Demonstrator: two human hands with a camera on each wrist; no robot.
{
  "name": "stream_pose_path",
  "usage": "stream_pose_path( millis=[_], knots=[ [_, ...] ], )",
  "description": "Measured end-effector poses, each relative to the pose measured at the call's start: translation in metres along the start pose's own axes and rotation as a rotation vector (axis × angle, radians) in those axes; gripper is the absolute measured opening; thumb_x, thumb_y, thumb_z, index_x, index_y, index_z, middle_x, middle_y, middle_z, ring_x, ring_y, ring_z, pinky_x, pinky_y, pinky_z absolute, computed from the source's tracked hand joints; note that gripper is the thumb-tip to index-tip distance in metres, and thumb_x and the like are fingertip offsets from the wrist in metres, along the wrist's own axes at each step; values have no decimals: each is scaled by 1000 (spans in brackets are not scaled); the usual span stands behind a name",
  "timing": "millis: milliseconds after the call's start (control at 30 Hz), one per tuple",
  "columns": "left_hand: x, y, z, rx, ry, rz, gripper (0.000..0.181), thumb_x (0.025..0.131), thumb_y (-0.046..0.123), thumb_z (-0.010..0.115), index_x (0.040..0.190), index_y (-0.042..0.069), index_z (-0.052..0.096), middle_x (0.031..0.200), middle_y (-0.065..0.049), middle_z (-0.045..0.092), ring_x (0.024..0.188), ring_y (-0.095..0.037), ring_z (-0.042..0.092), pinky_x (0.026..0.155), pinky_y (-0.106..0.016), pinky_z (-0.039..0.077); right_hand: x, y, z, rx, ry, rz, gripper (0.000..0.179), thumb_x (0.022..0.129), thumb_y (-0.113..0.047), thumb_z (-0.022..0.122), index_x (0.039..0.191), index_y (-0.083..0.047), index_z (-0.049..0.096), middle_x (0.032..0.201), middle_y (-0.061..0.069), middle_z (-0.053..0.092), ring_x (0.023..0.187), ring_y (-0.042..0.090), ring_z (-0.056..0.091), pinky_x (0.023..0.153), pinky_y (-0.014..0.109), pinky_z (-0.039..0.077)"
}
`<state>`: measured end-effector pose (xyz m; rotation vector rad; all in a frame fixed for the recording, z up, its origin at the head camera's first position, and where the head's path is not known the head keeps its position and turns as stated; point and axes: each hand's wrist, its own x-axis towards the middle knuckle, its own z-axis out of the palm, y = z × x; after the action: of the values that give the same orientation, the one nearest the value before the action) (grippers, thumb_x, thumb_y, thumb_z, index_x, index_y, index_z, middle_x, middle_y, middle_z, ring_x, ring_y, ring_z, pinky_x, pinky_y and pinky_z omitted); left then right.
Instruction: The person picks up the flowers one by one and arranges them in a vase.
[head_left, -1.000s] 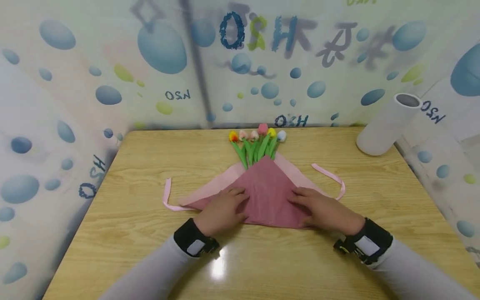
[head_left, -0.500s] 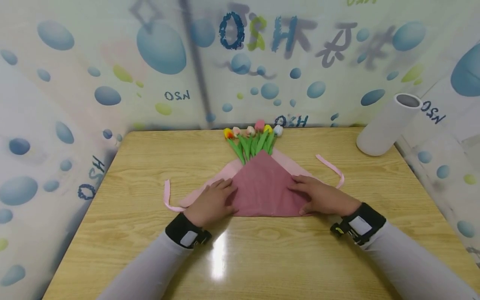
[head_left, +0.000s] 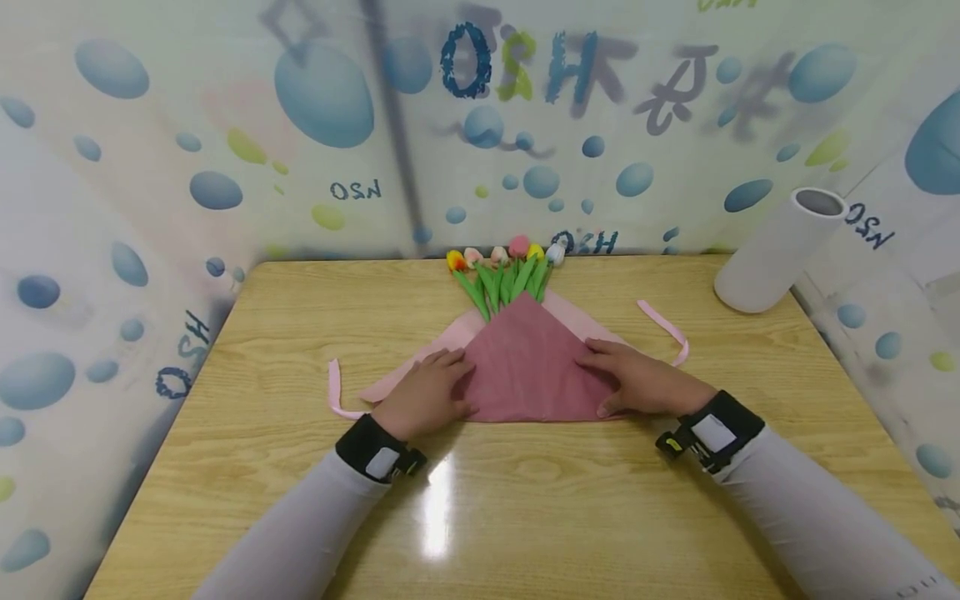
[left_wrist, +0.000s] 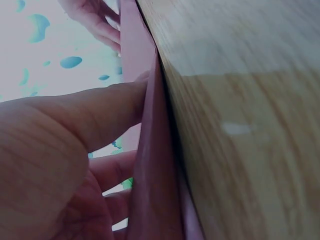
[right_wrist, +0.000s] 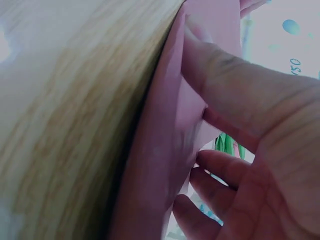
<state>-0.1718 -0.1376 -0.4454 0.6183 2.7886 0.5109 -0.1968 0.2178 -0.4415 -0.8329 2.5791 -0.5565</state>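
A dusty-pink sheet of wrapping paper [head_left: 525, 371], folded up into a peak, lies over the stems of several artificial tulips [head_left: 504, 271]. Behind it shows a paler pink layer [head_left: 442, 340]. My left hand [head_left: 423, 392] rests on the left side of the fold, thumb near the bottom edge. Across from it, my right hand [head_left: 648, 377] touches the right side with spread fingers. In both wrist views the thumb and fingertips press against the paper without wrapping round it. Pink ribbon ends, left [head_left: 333, 387] and right [head_left: 663, 321], stick out from under the wrap.
A white cylindrical vase [head_left: 772, 250] stands at the back right corner of the wooden table [head_left: 480, 517]. A patterned wall [head_left: 600, 125] rises right behind the table's far edge, close to the tulip heads.
The wrap and tulips have slid away from me and slightly left, both hands moving along with them. My left hand has shifted left toward the fold's side.
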Motion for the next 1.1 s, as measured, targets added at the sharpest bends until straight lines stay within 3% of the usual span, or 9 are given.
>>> stream_pose_path(
  millis=[167, 267, 467, 600, 700, 833, 967, 1033, 1100],
  knots=[
    [-1, 1, 0, -4, 9, -11, 72, 93, 38, 76, 153, 7, 51, 162, -18, 43, 153, -38, 37, 123, -63, 30, 3, -2, 1, 0, 13, 42, 81, 86, -18, 85, 156, -5, 46, 165, 27, 33, 152, 47, 33, 119, 60, 38],
    [-2, 0, 1, -10, 25, -31, 78, 92, 39, 78, 155, 5, 47, 161, -22, 43, 152, -40, 38, 124, -58, 31, 5, -1, 1, 27, 68, 71, 72, 90, -18, 81, 153, -2, 49, 160, 25, 43, 148, 44, 41, 118, 59, 39],
    [-3, -4, 2, -116, 92, -64, 90, 89, 35, 80, 160, 2, 35, 158, -21, 47, 148, -38, 44, 122, -51, 37, 7, 1, -2, 199, 181, 222, 62, 99, -29, 71, 152, -5, 49, 146, 17, 60, 136, 37, 57, 113, 58, 47],
    [-6, -7, -2, -273, 161, -96, 77, 95, 26, 74, 159, 2, 37, 155, -18, 52, 144, -32, 50, 120, -49, 41, 6, 1, -7, 305, 196, 294, 63, 100, -30, 69, 153, -4, 46, 146, 21, 59, 135, 39, 56, 111, 59, 48],
    [-10, -8, -6, -368, 225, -114, 63, 99, 20, 70, 155, 6, 45, 142, -16, 63, 127, -27, 61, 109, -47, 50, 3, 1, -10, 325, 198, 320, 61, 100, -27, 68, 153, -4, 46, 144, 20, 60, 132, 38, 58, 110, 57, 49],
    [-17, -8, -12, -411, 269, -76, 48, 100, 17, 70, 146, 9, 57, 120, -11, 71, 105, -22, 67, 92, -41, 58, -2, 5, -12, 352, 209, 323, 59, 100, -26, 68, 152, -6, 48, 129, 15, 66, 116, 31, 63, 98, 46, 55],
    [-25, -11, -16, -426, 255, -13, 33, 101, 19, 68, 134, 12, 68, 119, -6, 73, 103, -17, 66, 89, -36, 57, -13, 10, -16, 469, 211, 293, 53, 102, -29, 68, 149, -9, 53, 121, 11, 66, 107, 24, 60, 90, 31, 49],
    [-30, -14, -20, -461, 206, 9, 26, 105, 26, 63, 122, 9, 71, 111, -7, 72, 98, -19, 63, 85, -35, 54, -21, 11, -19, 530, 203, 277, 47, 103, -31, 65, 144, -9, 58, 124, 11, 66, 109, 22, 58, 91, 27, 50],
    [-35, -18, -23, -529, 137, -5, 36, 109, 36, 54, 123, 8, 72, 116, -10, 71, 104, -21, 64, 90, -39, 54, -29, 12, -22, 585, 190, 282, 42, 106, -34, 61, 138, -7, 63, 127, 10, 65, 109, 19, 59, 90, 24, 50]
  ],
)
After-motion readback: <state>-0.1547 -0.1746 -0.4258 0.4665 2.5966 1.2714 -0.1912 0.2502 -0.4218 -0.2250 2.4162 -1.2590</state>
